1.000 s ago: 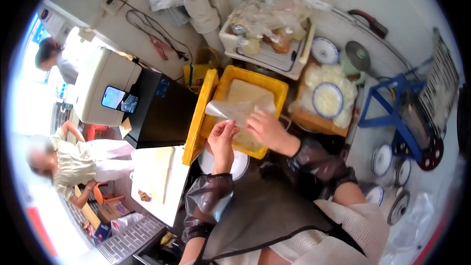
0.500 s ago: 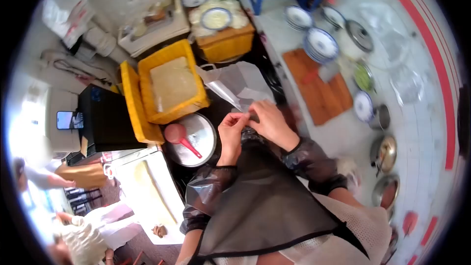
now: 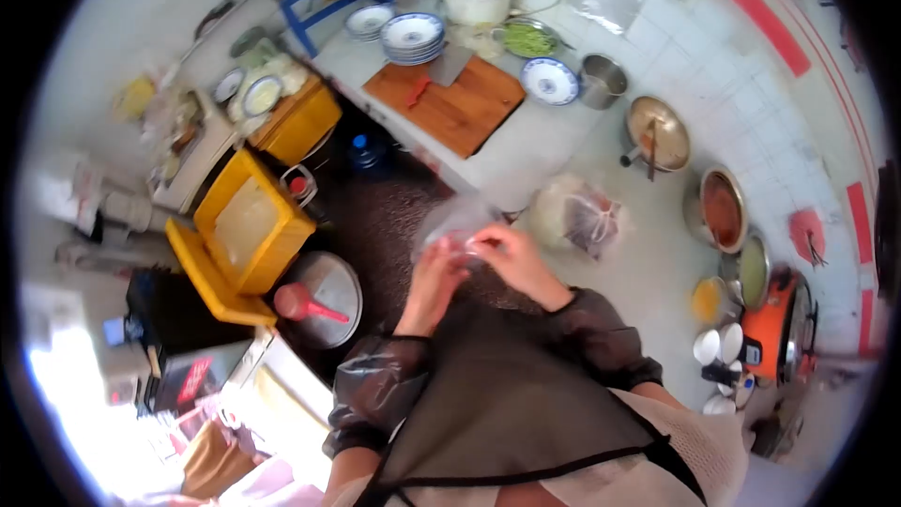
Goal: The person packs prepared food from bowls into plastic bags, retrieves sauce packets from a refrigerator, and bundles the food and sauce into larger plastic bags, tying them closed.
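Observation:
A thin clear plastic bag (image 3: 457, 216) is held at its edge between both hands, above the dark floor beside the counter. My left hand (image 3: 435, 280) pinches the bag's near edge, its fingers partly blurred. Just to its right, my right hand (image 3: 514, 259) has thumb and forefinger closed on the same edge. Dark translucent sleeves cover both forearms. On the counter, right of the hands, sits a filled clear bag (image 3: 587, 216) with pale and dark contents.
A wooden board (image 3: 455, 108) with a cleaver lies on the counter, near stacked plates (image 3: 413, 36) and a lidded pot (image 3: 477, 0). Bowls and an orange cooker (image 3: 775, 327) stand right. At left are a yellow crate (image 3: 282, 242) and a red ladle (image 3: 297, 302) on a round lid.
The view has swung right, from the yellow crate to the counter. Both hands have moved away from above the crate, still holding the plastic bag, which now hangs over the floor by the counter.

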The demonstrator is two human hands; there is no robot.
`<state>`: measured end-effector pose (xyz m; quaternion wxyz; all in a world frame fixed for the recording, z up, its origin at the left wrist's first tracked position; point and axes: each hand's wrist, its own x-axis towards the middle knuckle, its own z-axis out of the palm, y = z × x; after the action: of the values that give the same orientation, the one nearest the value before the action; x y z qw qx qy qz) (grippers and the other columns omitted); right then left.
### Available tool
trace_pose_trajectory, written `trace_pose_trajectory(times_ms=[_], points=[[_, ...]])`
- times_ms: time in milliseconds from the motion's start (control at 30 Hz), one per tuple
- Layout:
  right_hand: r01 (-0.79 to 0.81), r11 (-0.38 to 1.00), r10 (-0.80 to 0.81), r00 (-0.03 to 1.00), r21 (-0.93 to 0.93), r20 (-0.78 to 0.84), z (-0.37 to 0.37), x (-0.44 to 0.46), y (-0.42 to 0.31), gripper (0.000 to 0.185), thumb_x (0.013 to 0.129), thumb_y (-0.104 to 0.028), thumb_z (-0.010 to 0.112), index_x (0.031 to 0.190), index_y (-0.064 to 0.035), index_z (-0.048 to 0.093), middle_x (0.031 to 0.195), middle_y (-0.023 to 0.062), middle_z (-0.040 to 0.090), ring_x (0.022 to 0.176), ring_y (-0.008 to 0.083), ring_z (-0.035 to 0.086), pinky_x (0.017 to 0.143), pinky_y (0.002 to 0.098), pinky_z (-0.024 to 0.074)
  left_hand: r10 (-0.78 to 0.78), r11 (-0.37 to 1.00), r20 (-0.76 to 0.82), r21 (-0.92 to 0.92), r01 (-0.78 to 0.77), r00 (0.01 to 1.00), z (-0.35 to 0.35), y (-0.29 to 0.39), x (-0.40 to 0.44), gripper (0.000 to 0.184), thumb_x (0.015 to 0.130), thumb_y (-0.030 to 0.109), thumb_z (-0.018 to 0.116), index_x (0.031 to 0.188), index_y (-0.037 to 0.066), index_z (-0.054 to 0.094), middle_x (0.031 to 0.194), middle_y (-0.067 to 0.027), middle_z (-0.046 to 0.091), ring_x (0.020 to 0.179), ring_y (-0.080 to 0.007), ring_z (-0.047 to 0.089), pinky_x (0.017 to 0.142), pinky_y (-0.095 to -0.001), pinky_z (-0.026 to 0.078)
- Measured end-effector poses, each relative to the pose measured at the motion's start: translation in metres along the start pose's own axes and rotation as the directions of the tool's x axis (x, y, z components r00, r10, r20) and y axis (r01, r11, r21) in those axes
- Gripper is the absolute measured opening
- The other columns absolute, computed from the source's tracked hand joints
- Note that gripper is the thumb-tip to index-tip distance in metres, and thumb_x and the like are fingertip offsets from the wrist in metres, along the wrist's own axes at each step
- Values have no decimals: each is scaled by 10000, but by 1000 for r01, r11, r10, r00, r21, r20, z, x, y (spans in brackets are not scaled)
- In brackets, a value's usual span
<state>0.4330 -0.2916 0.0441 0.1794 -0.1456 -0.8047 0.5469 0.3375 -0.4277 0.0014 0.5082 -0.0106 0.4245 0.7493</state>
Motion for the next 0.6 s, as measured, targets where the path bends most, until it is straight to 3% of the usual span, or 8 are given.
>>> trace_pose_trajectory(times_ms=[67,333,367,400,467,533,567,600], points=[[-274,821,218,961,501,169,-13,-27,8,152,878,-143,607,930,-1,616,854,2,617,817,63,561,678,217,456,-151,988,108,-25,155,983,2,-29,-15,373,933,393,510,1185,118,499,1037,-16,568,908,-118,555,742,-277,461],[-347,751,205,931,562,301,-63,-133,28,112,830,-110,618,764,-26,584,717,8,563,666,83,496,622,229,407,259,966,49,-10,-259,965,58,-150,-78,150,877,187,617,998,102,597,825,57,573,702,-42,520,607,-184,412],[-423,752,179,869,505,461,-83,-127,-13,309,905,-87,540,1180,51,522,1146,120,573,1035,205,573,853,275,495,329,943,-33,54,-327,944,62,-154,-82,154,877,192,627,987,89,600,789,54,564,677,-37,513,586,-183,406],[-157,956,56,928,249,369,-104,-146,-33,232,886,-181,566,1016,-7,646,960,62,650,882,146,573,783,271,442,434,899,-177,159,-409,884,57,-165,-77,151,878,189,628,979,81,599,741,45,553,631,-36,489,539,-192,387],[-222,974,223,919,-41,325,-130,-171,-20,457,870,-349,569,1146,14,591,1132,176,611,1071,291,551,923,346,391,610,790,-254,272,-549,751,63,-168,-87,124,877,170,631,941,68,599,709,35,547,610,-35,473,510,-199,373],[277,947,-221,929,-164,297,-119,-164,21,288,842,-180,641,1106,-68,634,1082,170,615,977,317,584,861,387,461,664,744,-302,349,-569,684,86,-150,-127,109,870,150,638,897,53,595,707,26,548,609,-35,467,502,-205,369],[-330,823,107,890,463,443,-95,-147,37,61,854,-82,582,820,-31,588,729,-9,535,705,80,488,627,231,397,717,690,-311,446,-570,624,93,-148,-135,98,869,127,634,863,42,586,706,26,554,623,-43,488,524,-204,393],[-328,840,109,882,432,458,-103,-149,29,61,854,-82,582,820,-31,588,729,-9,535,705,80,488,627,231,397,719,692,-328,419,-588,613,99,-153,-134,98,869,127,634,863,42,586,706,26,554,623,-43,488,524,-204,393]])
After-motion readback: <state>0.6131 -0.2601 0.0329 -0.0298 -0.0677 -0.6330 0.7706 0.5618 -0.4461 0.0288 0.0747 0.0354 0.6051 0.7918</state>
